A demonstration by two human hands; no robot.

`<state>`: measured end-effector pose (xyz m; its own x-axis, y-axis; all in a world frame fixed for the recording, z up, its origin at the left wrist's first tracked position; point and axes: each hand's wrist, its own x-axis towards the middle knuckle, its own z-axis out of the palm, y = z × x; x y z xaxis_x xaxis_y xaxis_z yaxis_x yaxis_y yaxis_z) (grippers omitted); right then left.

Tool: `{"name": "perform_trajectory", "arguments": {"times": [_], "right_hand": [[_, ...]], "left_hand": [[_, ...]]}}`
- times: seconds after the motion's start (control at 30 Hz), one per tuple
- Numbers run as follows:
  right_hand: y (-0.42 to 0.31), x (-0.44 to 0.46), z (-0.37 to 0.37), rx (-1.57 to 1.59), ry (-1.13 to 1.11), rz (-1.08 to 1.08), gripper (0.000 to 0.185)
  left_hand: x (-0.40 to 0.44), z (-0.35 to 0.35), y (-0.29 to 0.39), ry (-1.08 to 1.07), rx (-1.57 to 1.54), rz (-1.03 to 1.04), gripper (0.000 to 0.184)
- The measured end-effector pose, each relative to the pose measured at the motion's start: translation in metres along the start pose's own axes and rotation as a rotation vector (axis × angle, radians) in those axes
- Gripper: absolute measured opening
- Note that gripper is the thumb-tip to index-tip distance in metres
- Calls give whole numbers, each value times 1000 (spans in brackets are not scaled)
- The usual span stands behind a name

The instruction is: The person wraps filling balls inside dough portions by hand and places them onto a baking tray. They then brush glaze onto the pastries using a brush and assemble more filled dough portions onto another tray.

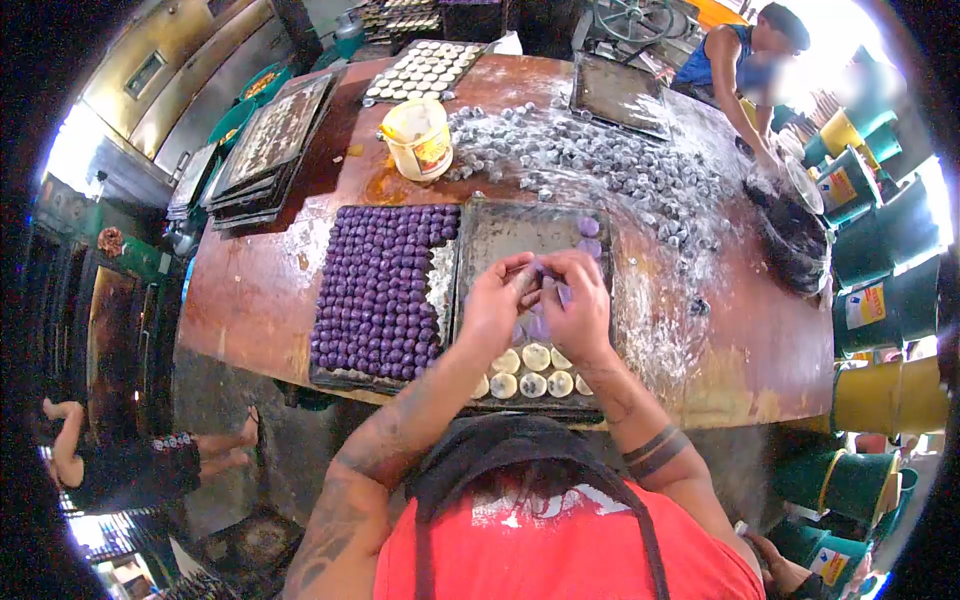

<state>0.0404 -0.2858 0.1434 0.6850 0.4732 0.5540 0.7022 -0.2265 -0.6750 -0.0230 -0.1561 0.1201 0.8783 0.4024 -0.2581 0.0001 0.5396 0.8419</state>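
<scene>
My left hand (pixel 503 300) and my right hand (pixel 573 297) meet over a dark metal tray (pixel 510 232). Fingers of both are closed around a small purple piece (pixel 540 268), mostly hidden between them. Flat purple rounds (pixel 589 247) lie at the tray's right edge, and more purple pieces show beneath my hands. Nearest my body, pale round pieces (pixel 536 357) sit in rows on the same tray. To the left, touching distance from it, a second tray holds rows of purple balls (pixel 380 290), with whitish powder (pixel 441 275) along its right side.
A yellowish bucket (pixel 417 150) stands behind the trays. Flour-dusted balls (pixel 600 155) spread across the table (pixel 250 290). Stacked trays (pixel 270 150) lie left, another tray (pixel 618 92) at the back. A co-worker (pixel 735 75) reaches in at the back right; green buckets (pixel 890 245) stand right.
</scene>
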Motion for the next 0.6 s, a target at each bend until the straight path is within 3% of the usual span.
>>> {"name": "perform_trajectory", "arguments": {"times": [0.07, 0.13, 0.17, 0.3, 0.43, 0.53, 0.57, 0.6], "right_hand": [[1, -3, -2, 38, -97, -17, 34], [-12, 8, -15, -81, -168, -34, 35], [-21, 15, -14, 13, -136, 3, 37], [14, 22, -11, 230, -438, -77, 38], [43, -5, 15, 195, -216, -8, 40], [49, -44, 51, 380, -215, 493, 40], [57, -54, 57, 498, -294, 545, 44], [45, -45, 57, 525, -326, 720, 46]], "left_hand": [[6, -11, 8, -49, -96, -192, 30], [6, -12, 18, -54, -109, -184, 32], [3, -13, 20, -159, -72, -169, 34], [-7, 3, 10, -361, -328, -286, 32], [1, -8, -25, -188, -303, -417, 26], [-6, -14, -22, -19, -152, -331, 25], [-12, -14, -9, 131, -120, -275, 23], [-7, -24, -11, 235, 98, -133, 23]]}}
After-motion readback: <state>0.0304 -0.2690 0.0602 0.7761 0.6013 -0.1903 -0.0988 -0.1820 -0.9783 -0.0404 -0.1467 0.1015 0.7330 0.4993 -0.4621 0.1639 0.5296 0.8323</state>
